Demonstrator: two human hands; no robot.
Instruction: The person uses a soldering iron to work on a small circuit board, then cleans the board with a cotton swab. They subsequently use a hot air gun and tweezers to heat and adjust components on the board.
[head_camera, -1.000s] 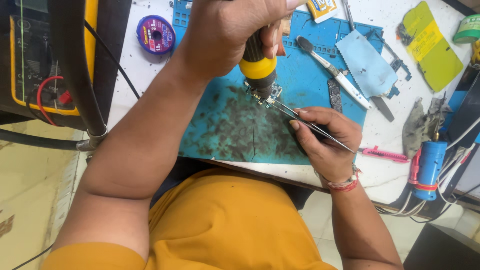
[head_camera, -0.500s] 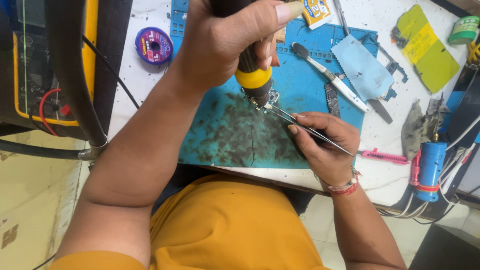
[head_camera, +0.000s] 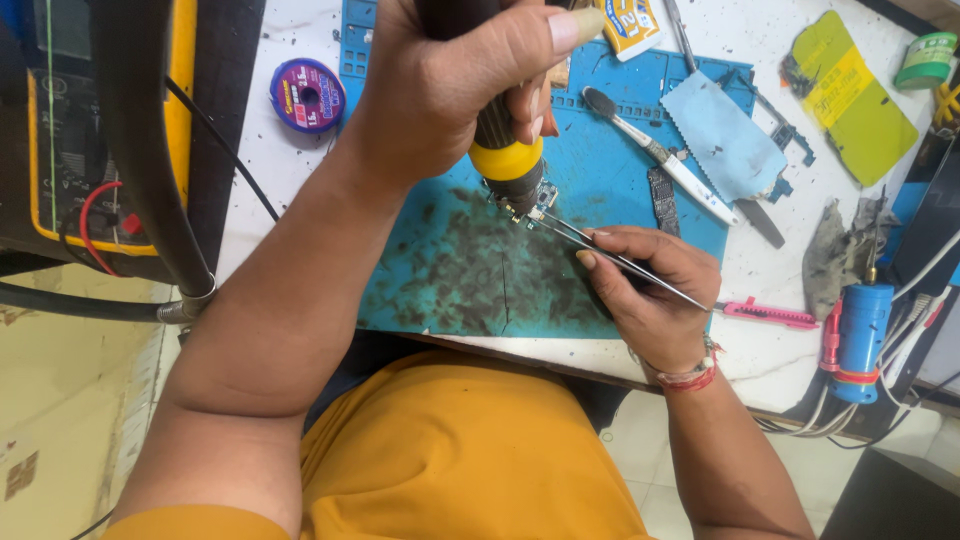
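Board (head_camera: 540, 200) tiny, light, fragile; tweezers (head_camera: 620, 258) pinched in my right hand (head_camera: 650, 295) nip its edge; left hand (head_camera: 470, 80) fisted round iron (head_camera: 508, 160).

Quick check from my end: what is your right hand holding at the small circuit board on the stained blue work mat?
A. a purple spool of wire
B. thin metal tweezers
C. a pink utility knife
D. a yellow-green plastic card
B. The right hand pinches thin metal tweezers whose tips reach the small circuit board on the stained blue work mat, while the left hand holds a black tool with a yellow collar over it.
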